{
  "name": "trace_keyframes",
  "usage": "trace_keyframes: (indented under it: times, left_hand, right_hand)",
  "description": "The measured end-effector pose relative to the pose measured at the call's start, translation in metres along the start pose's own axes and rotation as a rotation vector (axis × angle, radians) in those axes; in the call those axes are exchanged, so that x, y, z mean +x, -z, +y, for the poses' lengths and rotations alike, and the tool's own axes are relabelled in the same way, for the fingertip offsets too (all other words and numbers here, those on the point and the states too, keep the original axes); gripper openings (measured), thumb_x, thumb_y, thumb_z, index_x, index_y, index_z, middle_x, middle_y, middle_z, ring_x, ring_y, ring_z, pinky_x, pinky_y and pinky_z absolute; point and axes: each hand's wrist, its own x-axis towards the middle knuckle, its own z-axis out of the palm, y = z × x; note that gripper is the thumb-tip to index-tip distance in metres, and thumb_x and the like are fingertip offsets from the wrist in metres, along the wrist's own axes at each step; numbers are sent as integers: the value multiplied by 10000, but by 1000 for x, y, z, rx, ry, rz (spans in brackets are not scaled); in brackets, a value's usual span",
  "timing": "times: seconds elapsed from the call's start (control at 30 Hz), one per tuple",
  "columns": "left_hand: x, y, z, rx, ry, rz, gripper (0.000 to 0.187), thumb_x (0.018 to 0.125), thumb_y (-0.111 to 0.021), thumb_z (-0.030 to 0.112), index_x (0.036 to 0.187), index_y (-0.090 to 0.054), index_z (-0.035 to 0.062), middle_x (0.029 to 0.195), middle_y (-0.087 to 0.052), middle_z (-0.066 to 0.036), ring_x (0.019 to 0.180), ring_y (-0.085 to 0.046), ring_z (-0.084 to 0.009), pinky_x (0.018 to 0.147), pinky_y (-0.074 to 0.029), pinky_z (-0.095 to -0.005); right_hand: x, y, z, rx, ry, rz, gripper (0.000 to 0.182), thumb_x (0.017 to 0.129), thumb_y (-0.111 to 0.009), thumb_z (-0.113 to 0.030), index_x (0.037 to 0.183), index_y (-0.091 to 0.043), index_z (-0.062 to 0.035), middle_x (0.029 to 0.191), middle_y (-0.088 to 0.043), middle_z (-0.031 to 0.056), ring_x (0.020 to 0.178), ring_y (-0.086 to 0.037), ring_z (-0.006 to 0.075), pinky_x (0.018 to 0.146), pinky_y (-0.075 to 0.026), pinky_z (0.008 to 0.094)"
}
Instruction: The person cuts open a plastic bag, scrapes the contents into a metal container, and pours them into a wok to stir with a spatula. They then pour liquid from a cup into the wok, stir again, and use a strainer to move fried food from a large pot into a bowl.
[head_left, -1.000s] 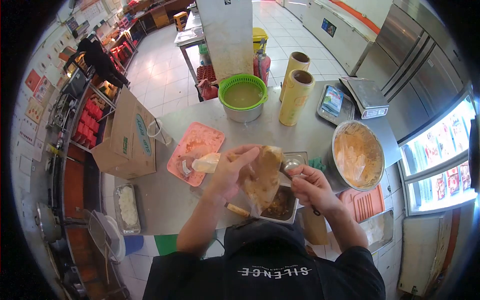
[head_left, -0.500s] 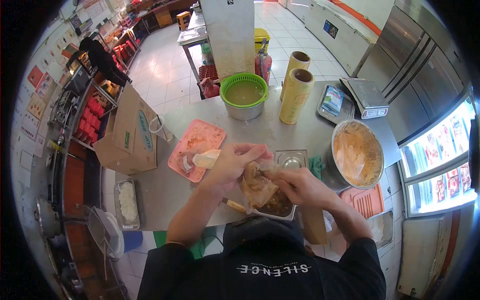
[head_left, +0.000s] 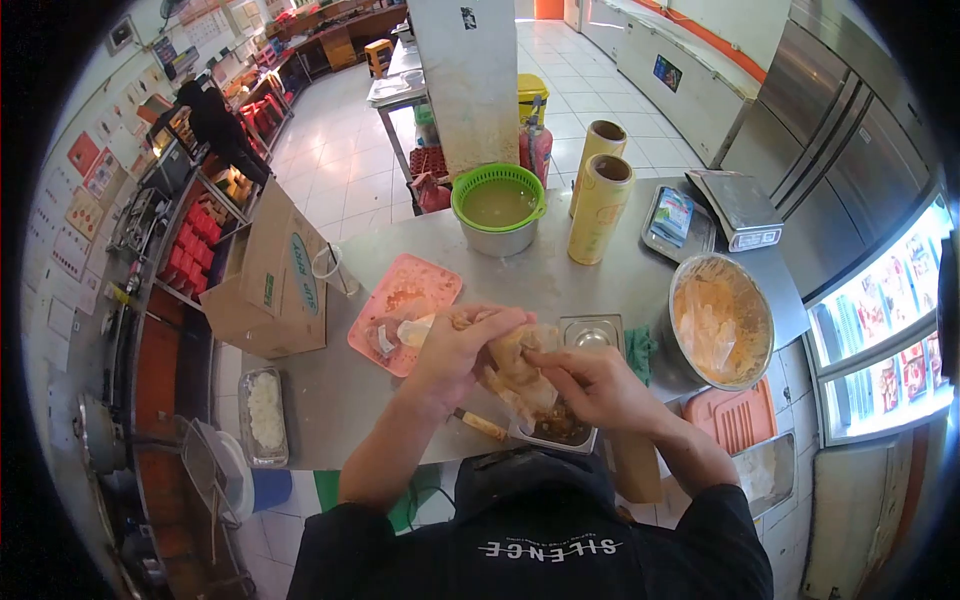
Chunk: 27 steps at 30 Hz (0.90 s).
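Both my hands hold a thin tan flatbread wrap [head_left: 520, 372] above a small rectangular steel pan [head_left: 556, 428] of brown filling at the counter's near edge. My left hand [head_left: 462, 348] grips the wrap's upper left side. My right hand [head_left: 585, 385] pinches and folds its right side, fingers closed over it. A wooden-handled utensil [head_left: 478, 423] lies on the counter under my left wrist. A second small steel pan [head_left: 592, 334] with a spoon sits just beyond my hands.
A pink cutting board [head_left: 405, 305] with scraps lies to the left, a cardboard box [head_left: 270, 275] beyond it. A green strainer over a steel bowl [head_left: 497, 205], two film rolls [head_left: 598, 205], a scale [head_left: 740, 205] and a large steel bowl [head_left: 722, 322] ring the steel counter [head_left: 330, 390].
My right hand left the spoon in the far pan and came onto the wrap. The wrap went from held open and upright to folded down between both hands.
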Motion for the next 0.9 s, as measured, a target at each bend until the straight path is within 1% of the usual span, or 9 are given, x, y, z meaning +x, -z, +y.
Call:
trace_keyframes:
  times: [0.1,0.3,0.4,0.5,0.57,0.6,0.7,0.8,0.9]
  left_hand:
    - [-3,-3,3,75,9,18,202,910,-650,147,971,-671,-44,963,-691,-120,873,-669,-175,792,-559,-301]
    - [5,-2,1,77,17,153,289,931,-634,241,1024,-642,-33,1014,-678,-130,906,-660,-188,820,-552,-314]
    - [10,12,1,-11,-12,34,423,960,-571,343,1179,-563,-18,1189,-609,-164,1038,-620,-226,885,-533,-360]
    - [7,11,1,-258,-119,-230,538,983,-495,415,1324,-442,2,1357,-495,-181,1161,-555,-258,946,-501,-402]
    - [0,7,-13,-352,-266,-366,583,994,-455,425,1392,-355,10,1432,-420,-176,1217,-514,-272,975,-480,-422]
    - [-1,2,-18,-311,-269,-293,537,993,-468,388,1365,-398,8,1401,-457,-166,1200,-529,-258,977,-476,-408]
    - [-5,-3,-28,-233,-223,-100,419,988,-502,302,1285,-511,6,1315,-549,-146,1148,-571,-225,975,-473,-377]
    - [-4,2,-22,-225,-70,-37,348,980,-525,267,1204,-584,6,1246,-601,-136,1099,-600,-207,952,-487,-366]
    - [-4,3,-15,-217,65,-47,321,977,-537,256,1154,-616,0,1194,-634,-118,1072,-614,-190,937,-495,-350]
  right_hand:
    - [1,6,-12,-59,-33,-153,245,887,-551,-31,1112,-641,-3,895,-631,229,766,-642,377,678,-505,385]
    - [-5,8,-5,-133,49,-306,232,896,-524,-60,1098,-622,-2,889,-625,237,760,-633,388,670,-496,419]
    - [-6,16,-3,-55,-69,-321,248,922,-534,-89,1142,-606,-2,925,-666,176,739,-658,301,669,-505,382]
    - [-8,11,8,406,-208,-36,248,954,-542,-88,1174,-622,-9,767,-640,18,630,-564,86,579,-443,245]
    - [-7,14,-3,538,-360,2,255,970,-528,-104,1190,-616,-10,766,-597,-29,653,-493,27,566,-399,202]
    - [-6,14,-6,608,-435,22,258,978,-522,-112,1197,-612,-10,766,-576,-53,664,-457,-3,560,-376,180]
    - [-7,0,3,473,-227,28,257,974,-524,-109,1189,-615,0,764,-588,-40,673,-503,12,565,-422,207]
    - [-8,10,-2,271,-198,-7,225,954,-542,-86,1135,-636,8,739,-626,30,643,-573,86,596,-474,260]
    - [-6,15,-17,-43,-180,-84,225,906,-553,-61,1100,-635,17,908,-680,209,784,-687,326,691,-520,368]
